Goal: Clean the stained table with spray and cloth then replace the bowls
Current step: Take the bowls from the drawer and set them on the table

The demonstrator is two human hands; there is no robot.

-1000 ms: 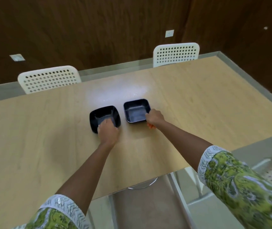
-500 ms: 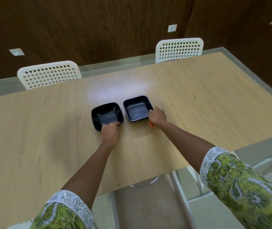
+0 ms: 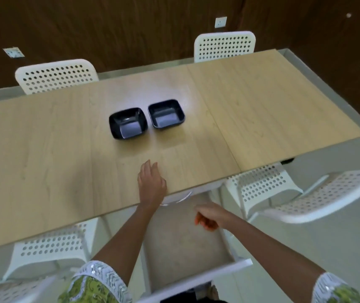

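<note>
— Count of items on the bench (image 3: 262,110)?
— Two black bowls (image 3: 128,123) (image 3: 166,114) are recorded, square with rounded corners, glossy, set side by side at mid-bench, a narrow gap between them. Five white perforated plastic chairs (image 3: 56,75) are counted around it.
— Surface?
— Pale wood-grain laminate, smooth.
— Hands?
— The left hand (image 3: 151,184) is held over the near edge, fingers loosely spread, nothing gripped. The right hand (image 3: 207,217) is off the bench, fingers curled, empty.
</note>
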